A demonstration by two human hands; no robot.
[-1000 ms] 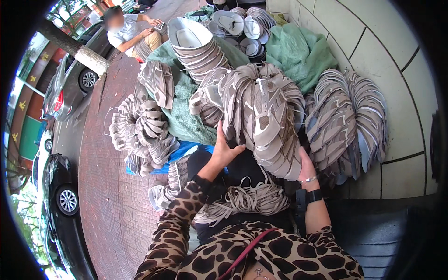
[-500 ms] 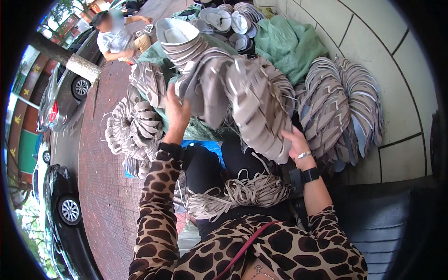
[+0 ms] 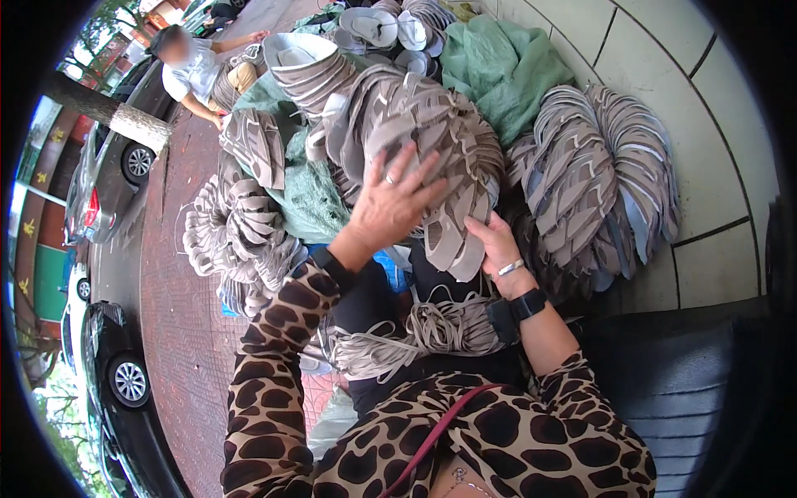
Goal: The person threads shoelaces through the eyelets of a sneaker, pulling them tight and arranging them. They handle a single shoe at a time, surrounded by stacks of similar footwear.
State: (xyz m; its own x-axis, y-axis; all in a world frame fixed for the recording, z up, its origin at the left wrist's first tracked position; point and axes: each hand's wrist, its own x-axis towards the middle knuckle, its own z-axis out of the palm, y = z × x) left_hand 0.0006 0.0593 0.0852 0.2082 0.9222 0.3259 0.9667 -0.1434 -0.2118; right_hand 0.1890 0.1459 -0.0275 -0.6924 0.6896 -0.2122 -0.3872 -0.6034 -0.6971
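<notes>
A long bundle of nested grey-beige shoe uppers [image 3: 415, 116] lies in front of me, its near end hanging over my knees. My left hand [image 3: 394, 199] rests on its near side with fingers spread. At the lowest upper, my right hand [image 3: 496, 247] pinches the edge between thumb and fingers. Across my lap lie bundles of beige shoelaces [image 3: 444, 328]. A white-lined stack of uppers [image 3: 300, 62] adjoins the bundle's far left end.
Fanned stacks of uppers [image 3: 602, 183] lean by the tiled wall [image 3: 664, 75] at right. Green sacking [image 3: 498, 70] is behind. More uppers [image 3: 232, 224] lie at left on red paving [image 3: 183, 332]. A person [image 3: 195, 70] sits far left, near parked cars [image 3: 124, 390].
My left hand has moved right and down from the bundle's left side onto its front, fingers spreading. The bundle has settled lower and flatter, and my right hand has shifted slightly left.
</notes>
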